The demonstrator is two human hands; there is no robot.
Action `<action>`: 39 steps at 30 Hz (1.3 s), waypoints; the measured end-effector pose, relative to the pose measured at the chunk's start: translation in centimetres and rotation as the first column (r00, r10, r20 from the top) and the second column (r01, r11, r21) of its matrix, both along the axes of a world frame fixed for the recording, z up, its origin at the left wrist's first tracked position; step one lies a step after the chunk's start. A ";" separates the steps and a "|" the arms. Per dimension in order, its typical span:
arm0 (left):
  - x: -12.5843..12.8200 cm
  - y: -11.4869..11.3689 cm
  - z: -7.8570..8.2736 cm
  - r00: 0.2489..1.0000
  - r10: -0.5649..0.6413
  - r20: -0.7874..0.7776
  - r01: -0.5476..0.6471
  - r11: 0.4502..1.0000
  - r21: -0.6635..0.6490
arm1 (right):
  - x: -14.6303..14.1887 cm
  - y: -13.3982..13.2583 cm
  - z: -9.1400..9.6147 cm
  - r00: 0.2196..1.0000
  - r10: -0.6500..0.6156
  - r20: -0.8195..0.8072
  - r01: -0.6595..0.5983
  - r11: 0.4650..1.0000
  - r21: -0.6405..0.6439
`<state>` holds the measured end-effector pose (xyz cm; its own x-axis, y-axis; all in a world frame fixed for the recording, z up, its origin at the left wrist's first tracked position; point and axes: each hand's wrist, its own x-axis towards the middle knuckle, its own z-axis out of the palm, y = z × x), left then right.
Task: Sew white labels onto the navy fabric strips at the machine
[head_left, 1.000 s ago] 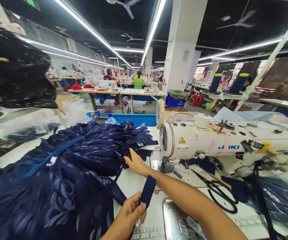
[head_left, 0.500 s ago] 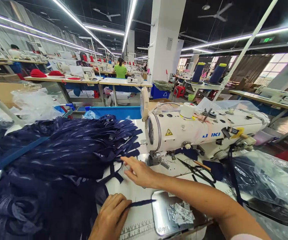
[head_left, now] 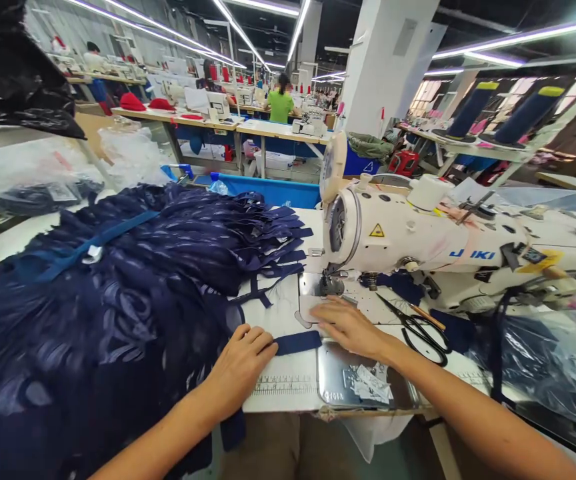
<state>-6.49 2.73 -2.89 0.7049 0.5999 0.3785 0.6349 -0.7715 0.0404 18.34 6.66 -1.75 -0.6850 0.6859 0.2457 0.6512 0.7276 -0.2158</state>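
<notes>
A short navy fabric strip (head_left: 299, 343) lies flat on the white sewing table (head_left: 288, 387). My left hand (head_left: 241, 363) rests on its left end, fingers curled down onto it. My right hand (head_left: 349, 325) lies flat with fingers stretched out just right of the strip, in front of the presser foot (head_left: 329, 285) of the white Juki sewing machine (head_left: 418, 240). A big heap of navy patterned fabric pieces (head_left: 118, 293) fills the table's left side.
Black scissors (head_left: 425, 330) lie right of my right hand. A metal plate (head_left: 338, 380) with small paper tags sits at the table's front edge. Clear plastic bags (head_left: 543, 360) lie at the right. A person in a green shirt (head_left: 281, 103) works at far tables.
My right hand drew back from the fabric heap to the spot before the needle. My left hand laid the navy strip flat on the table. The camera view shifted.
</notes>
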 end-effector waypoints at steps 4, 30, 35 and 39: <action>-0.5 -0.6 0.1 1.000 0.000 -0.014 0.001 0.999 0.042 | 1.9 0.2 -0.2 0.898 -0.431 0.088 0.419 0.899 0.126; -0.7 -1.4 -0.4 0.991 0.111 -0.071 -0.108 0.993 0.041 | 3.0 0.4 -1.2 0.839 -0.536 -0.090 0.524 0.842 -0.127; -0.6 -0.8 0.8 0.950 0.269 0.160 -0.210 0.927 -0.311 | -0.4 -2.9 0.8 0.816 -0.406 -0.411 0.355 0.914 -0.198; -0.2 -0.1 1.7 0.920 0.370 0.129 -0.281 0.852 -0.442 | -3.3 -4.9 1.6 0.875 -0.152 -0.460 0.071 0.980 -0.189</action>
